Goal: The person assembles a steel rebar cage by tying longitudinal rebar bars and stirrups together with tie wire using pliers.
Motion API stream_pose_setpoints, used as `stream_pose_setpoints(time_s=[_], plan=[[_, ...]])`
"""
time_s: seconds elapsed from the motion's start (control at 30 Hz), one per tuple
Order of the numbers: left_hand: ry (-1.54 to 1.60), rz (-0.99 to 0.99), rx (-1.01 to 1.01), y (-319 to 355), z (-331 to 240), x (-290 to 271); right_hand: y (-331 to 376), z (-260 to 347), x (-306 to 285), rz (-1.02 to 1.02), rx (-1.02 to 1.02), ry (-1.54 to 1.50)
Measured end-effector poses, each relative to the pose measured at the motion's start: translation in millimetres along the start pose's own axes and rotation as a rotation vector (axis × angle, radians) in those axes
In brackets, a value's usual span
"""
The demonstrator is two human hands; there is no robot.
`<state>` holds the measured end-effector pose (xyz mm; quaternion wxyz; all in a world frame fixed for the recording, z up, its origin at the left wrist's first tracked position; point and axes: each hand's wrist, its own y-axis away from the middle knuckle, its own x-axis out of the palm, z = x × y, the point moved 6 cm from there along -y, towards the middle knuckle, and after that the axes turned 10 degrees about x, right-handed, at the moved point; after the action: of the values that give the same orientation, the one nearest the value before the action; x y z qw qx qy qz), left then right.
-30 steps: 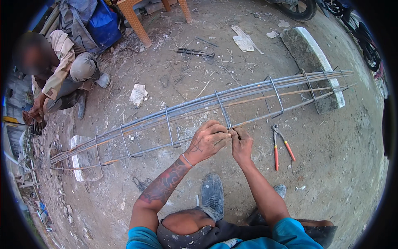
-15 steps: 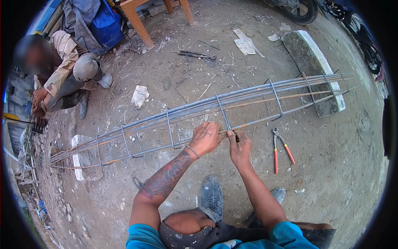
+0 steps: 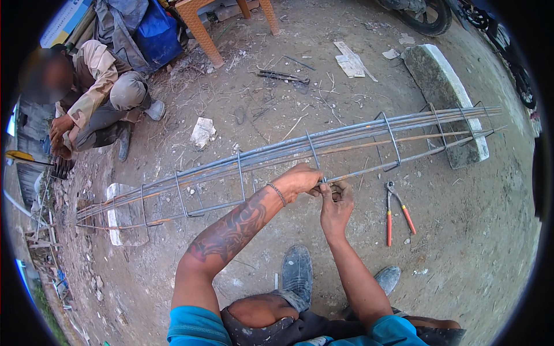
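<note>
A long rebar cage (image 3: 277,154) of steel bars runs across in front of me, ringed by square stirrups. My left hand (image 3: 301,180) reaches over the near bar, its fingers closed at the lower corner of the middle stirrup (image 3: 312,149). What those fingers pinch is hidden. Just to the right, my right hand (image 3: 336,209) has its thumb up against the same corner, with the other fingers curled in. Both hands nearly touch there. Pincers (image 3: 398,213) with red and yellow handles lie spread on the ground, right of my right hand.
Pale blocks, one on the left (image 3: 128,233) and one on the right (image 3: 479,144), bear the cage's ends. A person (image 3: 107,98) squats at the far left. An orange-brown piece of furniture (image 3: 202,34), a motorcycle wheel (image 3: 430,16) and scraps of paper (image 3: 203,132) lie beyond.
My left hand has rolled over and moved right, closer to the stirrup corner. The right hand has shifted slightly, its fingers more curled. The whole view has swung a little.
</note>
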<state>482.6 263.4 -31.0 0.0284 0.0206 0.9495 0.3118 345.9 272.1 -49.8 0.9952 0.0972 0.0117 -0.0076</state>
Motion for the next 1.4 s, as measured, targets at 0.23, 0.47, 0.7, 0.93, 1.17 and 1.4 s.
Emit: stream_pose_setpoints(time_s=[0.23, 0.47, 0.7, 0.93, 1.17, 1.4], plan=[[0.003, -0.076, 0.044, 5.8, -2.7, -6.3, 2.1, -10.3, -2.1, 0.012, 0.005, 0.093], [-0.021, -0.055, 0.141, -3.6, 15.2, -13.6, 3.0, -8.6, -2.8, 0.040, 0.095, 0.101], [0.097, 0.013, 0.187, 0.1, 15.7, -12.2, 4.2, -5.2, -3.0, 0.017, 0.094, 0.079], [0.194, 0.042, 0.232, 2.0, 14.1, -18.5, 14.7, -7.5, 8.0, -0.004, 0.142, 0.103], [-0.307, -0.283, 0.548, 24.6, -4.8, -4.2, 21.7, -16.9, 15.6, -0.158, 0.210, -0.165], [-0.597, -0.491, 0.990, 61.8, -11.1, 6.1, 19.2, -10.1, 4.3, 0.039, 0.306, -0.182]])
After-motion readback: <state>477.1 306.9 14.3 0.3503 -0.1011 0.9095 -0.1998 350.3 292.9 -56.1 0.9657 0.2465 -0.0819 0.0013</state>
